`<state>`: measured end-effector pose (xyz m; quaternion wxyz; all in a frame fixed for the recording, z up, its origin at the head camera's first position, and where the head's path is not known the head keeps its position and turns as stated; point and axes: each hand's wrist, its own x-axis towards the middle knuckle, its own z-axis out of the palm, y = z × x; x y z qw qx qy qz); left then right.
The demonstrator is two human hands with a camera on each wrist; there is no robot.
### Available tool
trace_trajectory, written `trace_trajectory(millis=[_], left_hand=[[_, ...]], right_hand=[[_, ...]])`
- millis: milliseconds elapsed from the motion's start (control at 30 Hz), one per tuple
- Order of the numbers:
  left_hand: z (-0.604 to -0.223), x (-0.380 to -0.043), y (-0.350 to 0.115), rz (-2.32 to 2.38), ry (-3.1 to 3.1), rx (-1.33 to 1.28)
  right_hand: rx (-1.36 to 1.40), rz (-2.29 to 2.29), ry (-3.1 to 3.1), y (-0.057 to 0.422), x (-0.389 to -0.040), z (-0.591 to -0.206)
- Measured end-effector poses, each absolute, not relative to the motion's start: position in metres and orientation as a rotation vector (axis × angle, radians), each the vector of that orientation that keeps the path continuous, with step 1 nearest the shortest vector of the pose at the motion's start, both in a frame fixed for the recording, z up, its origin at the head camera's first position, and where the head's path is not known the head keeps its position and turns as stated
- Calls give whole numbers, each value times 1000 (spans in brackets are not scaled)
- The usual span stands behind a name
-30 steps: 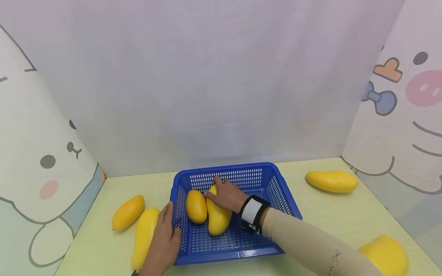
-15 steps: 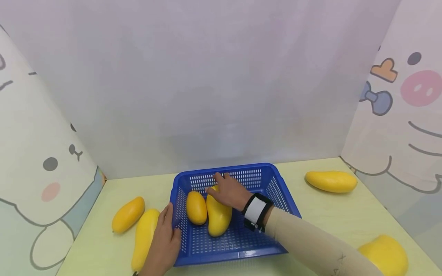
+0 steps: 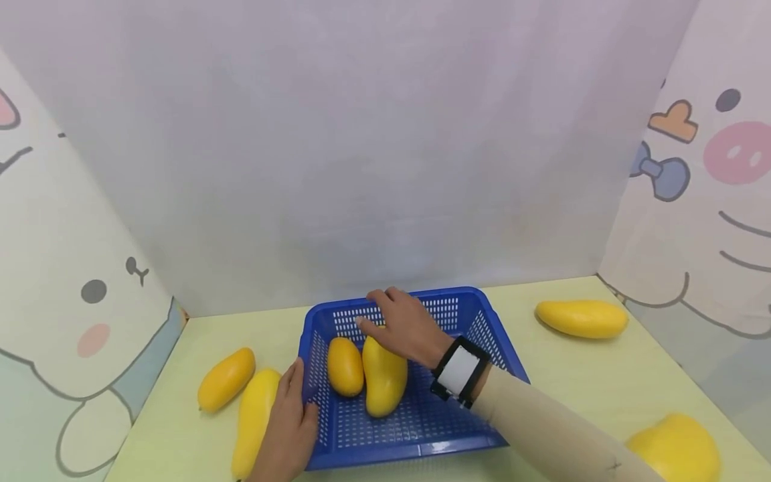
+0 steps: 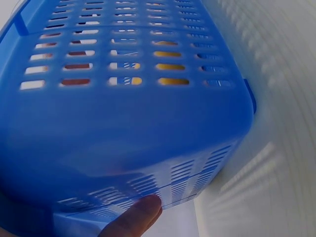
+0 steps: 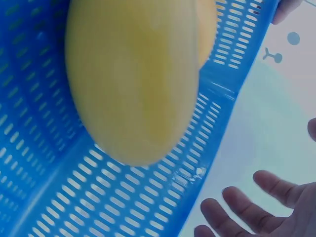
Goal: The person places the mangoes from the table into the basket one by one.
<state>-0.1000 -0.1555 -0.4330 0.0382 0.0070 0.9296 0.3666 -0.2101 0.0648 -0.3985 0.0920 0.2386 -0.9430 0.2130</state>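
Note:
A blue perforated plastic basket point(image 3: 409, 452) stands on the table with two mangoes inside. Close to its left wall lies the smaller orange-yellow mango point(image 3: 345, 367), beside a larger yellow mango point(image 3: 387, 383). My right hand point(image 3: 412, 331) hovers over the larger one's far end with fingers spread and nothing held. In the right wrist view those fingertips point(image 5: 234, 200) are clear of the larger mango point(image 5: 131, 84). My left hand point(image 3: 288, 425) rests against the basket's left side, fingers fairly straight. The left wrist view shows a finger point(image 4: 136, 217) touching the outside wall.
Left of the basket lie an orange-yellow mango point(image 3: 226, 379) and a long yellow mango point(image 3: 253, 422), the latter partly behind the left hand. A yellow mango point(image 3: 581, 318) lies at the back right, a rounded yellow fruit point(image 3: 676, 447) at the front right. Cloth walls enclose the table.
My right hand has let go of the larger mango and lifted slightly up and away, its fingers spreading. The left hand has stayed against the basket.

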Motion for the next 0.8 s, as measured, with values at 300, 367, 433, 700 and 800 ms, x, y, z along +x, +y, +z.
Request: trace_trajectory(millis=[300, 367, 433, 700, 800], left_hand=[[-433, -101, -155, 1109, 2848, 17], [-433, -101, -155, 1111, 2847, 18], [-433, -102, -155, 1115, 2848, 20], [-435, -104, -156, 1122, 2856, 39], [-436, -104, -156, 1126, 2856, 43]], right_hand=[[786, 558, -2611, 70, -206, -392], [787, 560, -2588, 71, -205, -392], [797, 560, -2572, 72, -204, -391], [826, 561, -2505, 79, -200, -387], [837, 559, -2477, 83, -198, -384]])
